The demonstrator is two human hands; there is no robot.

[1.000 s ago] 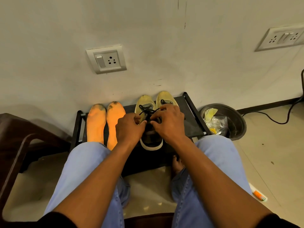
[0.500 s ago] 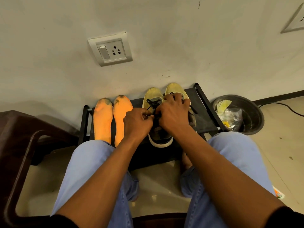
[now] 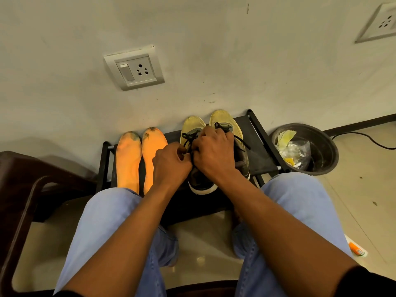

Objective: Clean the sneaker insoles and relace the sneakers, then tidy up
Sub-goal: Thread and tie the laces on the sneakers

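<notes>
Knees (image 3: pixel 120 211) in pale blue jeans fill the near field, forearms running out between them toward 12 o'clock. An orange tube (image 3: pixel 356 249) lies on the tiled floor at 4 o'clock of the right knee; a dark brown plastic chair (image 3: pixel 23 189) stands at 9 o'clock.

Left hand (image 3: pixel 170 162): fingers curled tight, thumb and forefinger pinching the black shoelace (image 3: pixel 188 139) of the left sneaker (image 3: pixel 192 129). Right hand (image 3: pixel 214 151): fingers curled over the same lace just at 3 o'clock of the left hand, knuckles nearly touching it; it lies across the tongue area, so the exact grip under the palm cannot be made out.

Both sneakers stand on a black fabric shoe rack (image 3: pixel 261 155), toes to the wall at 12 o'clock, side by side and touching. Yellow mesh uppers, soiled; dark heel with white sole edge shows below the hands. The right sneaker (image 3: pixel 225 121) carries a lace knot at its top eyelets, one loose end trailing toward 4 o'clock.

Two orange insoles (image 3: pixel 128 159) lie on the same rack at 9 o'clock of the sneakers, parallel, toe ends stained dark.

Dark round waste bin (image 3: pixel 330 151) at 3 o'clock of the rack, holding crumpled plastic and yellow paper. Black cable (image 3: pixel 364 138) on the floor beyond it. Wall socket with switch (image 3: pixel 134 67) at 11 o'clock on the wall; a second socket (image 3: pixel 383 22) at 1 o'clock.
</notes>
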